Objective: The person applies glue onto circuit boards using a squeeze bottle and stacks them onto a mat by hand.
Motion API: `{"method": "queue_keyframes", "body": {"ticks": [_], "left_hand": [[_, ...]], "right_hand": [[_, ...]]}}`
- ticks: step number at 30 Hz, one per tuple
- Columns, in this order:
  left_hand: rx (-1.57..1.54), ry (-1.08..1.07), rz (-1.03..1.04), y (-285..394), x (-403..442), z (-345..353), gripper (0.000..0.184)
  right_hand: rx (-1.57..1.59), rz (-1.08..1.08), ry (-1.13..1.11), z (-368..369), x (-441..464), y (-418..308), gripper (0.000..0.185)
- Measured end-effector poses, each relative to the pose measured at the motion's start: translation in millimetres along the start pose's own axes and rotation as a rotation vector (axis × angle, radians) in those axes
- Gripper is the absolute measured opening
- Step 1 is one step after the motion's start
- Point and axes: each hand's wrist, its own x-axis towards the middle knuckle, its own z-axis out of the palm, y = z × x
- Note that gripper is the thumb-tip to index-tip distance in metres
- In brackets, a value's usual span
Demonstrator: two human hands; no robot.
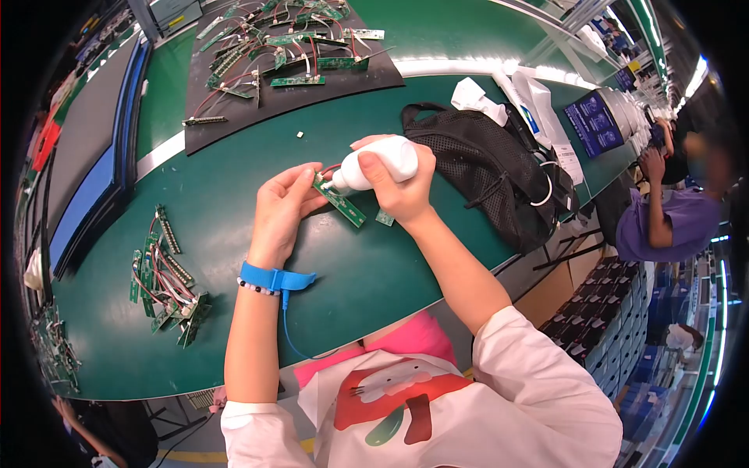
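Note:
My left hand [287,204] pinches one end of a small green circuit board [343,206] above the green table. My right hand [406,187] is wrapped round a white squeeze bottle [388,162], tilted so its tip meets or nearly meets the board's held end. Whether the tip touches, I cannot tell. Red wires show beside the bottle's tip. Another small green board piece [385,218] shows just under my right hand, partly hidden. A blue wrist strap [273,277] with a cord sits on my left wrist.
Wired circuit boards [168,285] lie piled to the left. More boards cover a black mat [257,113] at the back. A black mesh bag [476,160] lies right, near a blue box [593,123]. A person in purple [663,218] sits at the far right.

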Motion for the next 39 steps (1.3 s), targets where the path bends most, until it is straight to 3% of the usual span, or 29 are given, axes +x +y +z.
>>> {"method": "queue_keyframes", "body": {"ticks": [27, 30, 34, 39], "left_hand": [[0.008, -0.043, -0.027, -0.4, 1.8, -3.5, 0.024], [0.01, -0.034, -0.026, -0.3, 1.3, -2.0, 0.023], [0.01, -0.023, -0.019, -2.8, 3.4, -4.3, 0.023], [-0.029, -0.023, -0.03, -2.7, 2.8, -6.0, 0.024]], "right_hand": [[-0.103, -0.154, -0.076, -1.4, 2.7, 3.4, 0.011], [-0.13, -0.163, -0.009, -2.5, 1.6, 1.8, 0.011], [0.038, 0.044, 0.172, -5.7, 0.5, -3.2, 0.016], [0.698, 0.556, 0.495, -19.3, 15.1, 11.4, 0.034]]}}
